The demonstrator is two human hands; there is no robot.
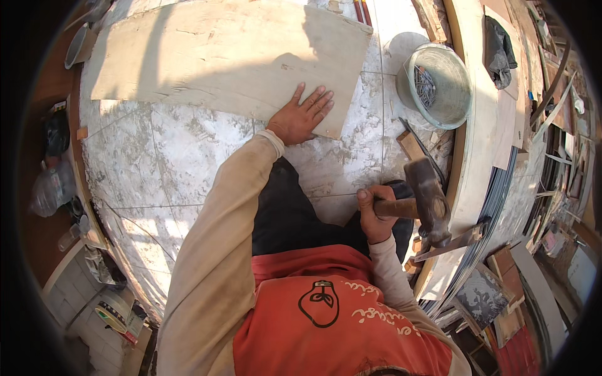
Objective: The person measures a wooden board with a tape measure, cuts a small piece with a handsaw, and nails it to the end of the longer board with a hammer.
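our right hand is wrapped round the wooden handle of a hammer, closer to us than the plywood sheet and off to its right. our left hand lies open on the sheet by its near right corner, gripping nothing. sheet's on scuffed tiles; right of it we've got a bucket with nails in.

At four o'clock the right hand hides from me the end of the hammer handle; near one, red rods run out of view; at two, nails look too small to count.
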